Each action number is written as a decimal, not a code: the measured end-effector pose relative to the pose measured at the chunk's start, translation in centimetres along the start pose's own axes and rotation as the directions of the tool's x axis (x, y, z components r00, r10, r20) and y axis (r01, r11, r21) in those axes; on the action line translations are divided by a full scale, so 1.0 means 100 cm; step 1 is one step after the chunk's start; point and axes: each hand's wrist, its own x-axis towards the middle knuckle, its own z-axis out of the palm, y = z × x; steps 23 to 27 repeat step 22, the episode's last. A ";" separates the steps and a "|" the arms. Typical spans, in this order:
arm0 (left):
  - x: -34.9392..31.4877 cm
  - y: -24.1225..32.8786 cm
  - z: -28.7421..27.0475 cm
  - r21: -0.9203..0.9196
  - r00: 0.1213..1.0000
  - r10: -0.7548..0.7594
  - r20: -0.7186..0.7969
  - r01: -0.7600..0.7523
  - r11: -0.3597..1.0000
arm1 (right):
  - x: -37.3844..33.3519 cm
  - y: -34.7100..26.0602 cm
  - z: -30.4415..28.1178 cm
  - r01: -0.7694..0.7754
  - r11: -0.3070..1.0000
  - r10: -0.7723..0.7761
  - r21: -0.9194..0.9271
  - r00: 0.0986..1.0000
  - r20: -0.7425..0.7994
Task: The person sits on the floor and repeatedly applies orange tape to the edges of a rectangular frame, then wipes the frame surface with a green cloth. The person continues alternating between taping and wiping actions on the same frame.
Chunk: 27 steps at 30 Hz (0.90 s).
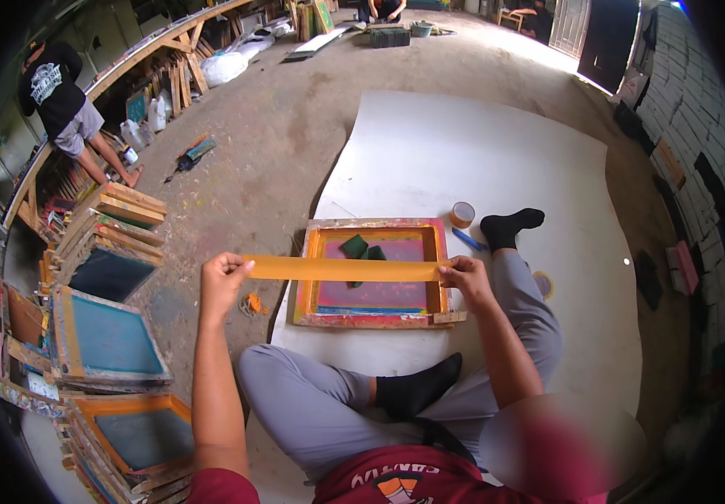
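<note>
A strip of orange-brown tape [341, 269] is stretched level between my two hands. My left hand [225, 277] pinches its left end between thumb and fingers. At the other end, my right hand [465, 279] pinches the tape the same way. Below the strip lies a wooden screen-printing frame [371, 321] with a pinkish mesh, stained edges and orange tape along its inner sides. Dark green pieces [362, 249] rest on the mesh, partly hidden by the strip. The tape appears held above the frame; whether it touches the rim I cannot tell.
A tape roll [463, 213] and a blue cutter-like tool [469, 239] lie beside my foot on the white sheet [480, 151]. Another roll [543, 286] is partly behind my leg. Stacked screen frames [119, 336] stand at left. A person [60, 101] stands at a bench.
</note>
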 end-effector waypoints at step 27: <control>0.002 -0.219 0.103 0.083 0.918 -0.330 0.220 0.320 0.944 | 0.001 0.103 -0.041 -0.288 0.804 0.179 -0.520 0.952 -0.250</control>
